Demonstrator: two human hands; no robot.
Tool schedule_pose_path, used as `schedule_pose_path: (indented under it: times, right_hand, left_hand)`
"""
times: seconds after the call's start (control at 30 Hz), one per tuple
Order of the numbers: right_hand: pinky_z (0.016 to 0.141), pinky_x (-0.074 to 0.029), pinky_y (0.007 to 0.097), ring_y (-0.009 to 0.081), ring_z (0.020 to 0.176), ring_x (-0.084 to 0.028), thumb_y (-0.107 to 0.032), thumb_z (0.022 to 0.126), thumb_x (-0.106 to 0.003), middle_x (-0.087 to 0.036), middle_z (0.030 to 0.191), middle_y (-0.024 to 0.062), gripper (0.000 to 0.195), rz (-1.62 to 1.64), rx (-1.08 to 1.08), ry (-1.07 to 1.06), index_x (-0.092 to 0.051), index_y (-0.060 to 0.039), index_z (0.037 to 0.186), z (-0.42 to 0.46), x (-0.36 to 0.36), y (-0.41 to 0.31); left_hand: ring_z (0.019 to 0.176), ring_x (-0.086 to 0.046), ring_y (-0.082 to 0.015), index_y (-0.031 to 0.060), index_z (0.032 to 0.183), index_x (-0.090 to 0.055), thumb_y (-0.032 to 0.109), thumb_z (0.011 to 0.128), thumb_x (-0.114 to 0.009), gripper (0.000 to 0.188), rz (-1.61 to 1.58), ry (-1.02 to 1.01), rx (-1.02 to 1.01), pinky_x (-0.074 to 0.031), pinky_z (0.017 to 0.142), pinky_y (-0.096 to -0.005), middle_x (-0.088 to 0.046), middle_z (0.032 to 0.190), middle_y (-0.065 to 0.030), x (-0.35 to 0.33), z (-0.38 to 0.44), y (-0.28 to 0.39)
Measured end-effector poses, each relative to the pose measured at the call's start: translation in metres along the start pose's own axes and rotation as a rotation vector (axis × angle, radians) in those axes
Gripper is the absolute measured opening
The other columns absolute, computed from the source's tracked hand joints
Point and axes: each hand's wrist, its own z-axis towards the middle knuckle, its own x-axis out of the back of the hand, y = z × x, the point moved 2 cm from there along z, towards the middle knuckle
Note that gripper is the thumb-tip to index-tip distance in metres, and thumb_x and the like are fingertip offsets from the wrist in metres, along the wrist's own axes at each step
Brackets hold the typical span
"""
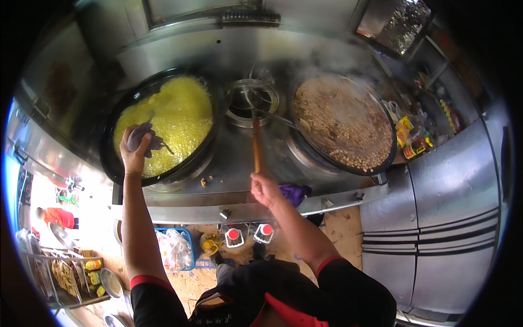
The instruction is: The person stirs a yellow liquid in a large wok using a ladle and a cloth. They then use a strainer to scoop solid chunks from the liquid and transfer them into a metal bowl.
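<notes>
My left hand [135, 153] holds a limp, purplish-grey food item [143, 139] over the left wok [107, 151]. Bubbling yellow oil [184, 110] fills much of that wok. What the food is, I cannot tell for sure; a thin dark strand dangles from it. My right hand [263, 189] grips the wooden handle [256, 147] of a long metal cooking utensil, whose wire-like head [259, 79] blurs above the middle burner [235, 116]. To the right, a large wok [388, 163] of steaming brown liquid is thick with small beige pieces [339, 118].
A metal utensil shaft [278, 118] leans into the right wok. A purple cloth [295, 194] lies at the stove's front edge. Below stand jugs with red caps [233, 234] and a blue basket [192, 249] of plastic bags. Bottles and packets [414, 149] crowd the right shelf. A person [59, 217] is at far left.
</notes>
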Motion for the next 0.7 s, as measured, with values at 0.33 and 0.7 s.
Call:
schedule_pose_path:
  times: [0.33,0.7]
  right_hand:
    - [0.036,-0.031,0.0196,0.0058,0.04,-0.038,-0.016,0.09,-0.055,-0.039,0.053,-0.0028,0.029,0.075,-0.046,0.108,-0.042,-0.0128,0.064,-0.021,0.038,0.007]
    - [0.044,-0.037,0.0235,0.0108,0.05,-0.047,-0.023,0.087,-0.06,-0.051,0.063,0.001,0.017,-0.199,-0.027,0.172,-0.049,-0.0131,0.08,0.045,0.022,-0.009]
  left_hand:
    - [0.061,-0.058,-0.0106,0.0059,0.1,-0.058,0.025,0.069,-0.077,0.041,-0.083,-0.031,0.086,-0.046,0.045,-0.0217,-0.061,0.079,-0.0047,0.019,-0.033,-0.01]
    - [0.064,-0.06,-0.0128,0.0033,0.105,-0.057,0.022,0.071,-0.074,0.042,-0.041,0.02,0.051,-0.044,0.045,-0.0218,-0.062,0.085,-0.008,0.036,-0.022,-0.004]
